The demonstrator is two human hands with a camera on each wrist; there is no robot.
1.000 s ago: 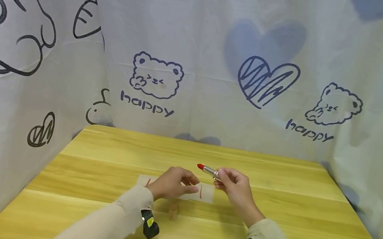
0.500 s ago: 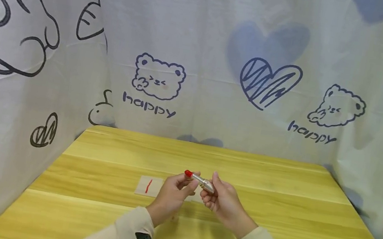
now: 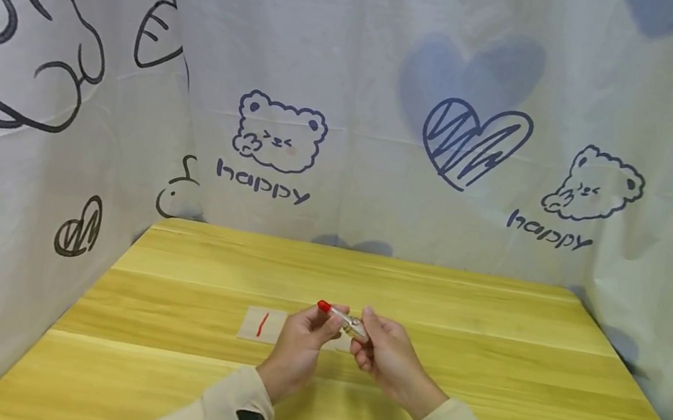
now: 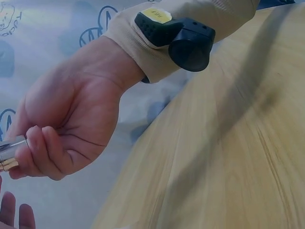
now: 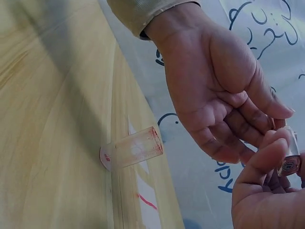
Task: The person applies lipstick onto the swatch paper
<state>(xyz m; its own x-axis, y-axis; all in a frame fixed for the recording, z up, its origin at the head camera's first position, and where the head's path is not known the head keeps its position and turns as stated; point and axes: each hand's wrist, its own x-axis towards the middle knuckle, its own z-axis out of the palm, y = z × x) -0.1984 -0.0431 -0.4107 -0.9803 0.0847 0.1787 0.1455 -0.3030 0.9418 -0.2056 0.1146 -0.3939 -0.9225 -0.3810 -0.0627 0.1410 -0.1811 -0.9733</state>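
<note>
A lipstick (image 3: 352,325) with a red tip and a silver-and-gold tube is held between both hands, close over the table, its red end pointing up and left. My left hand (image 3: 297,349) pinches the tube near the red end with thumb and fingers. At the base end, my right hand (image 3: 389,359) grips with thumb and curled fingers. The left wrist view shows the silver tube (image 4: 12,149) in the left fingers. Below the hands lies a pale paper strip (image 3: 249,331) with a red stroke on it, partly covered by the left hand.
A clear plastic cylinder (image 5: 136,149), reddish at its rim, stands on the wooden table (image 5: 43,157) beside the paper strip in the right wrist view; the left hand hides it in the head view. A printed curtain (image 3: 355,82) surrounds the table's back and sides.
The right hand has brought the lipstick left and down to the left hand, which has risen slightly and taken hold of the tube. In the last half second both hands barely moved.
</note>
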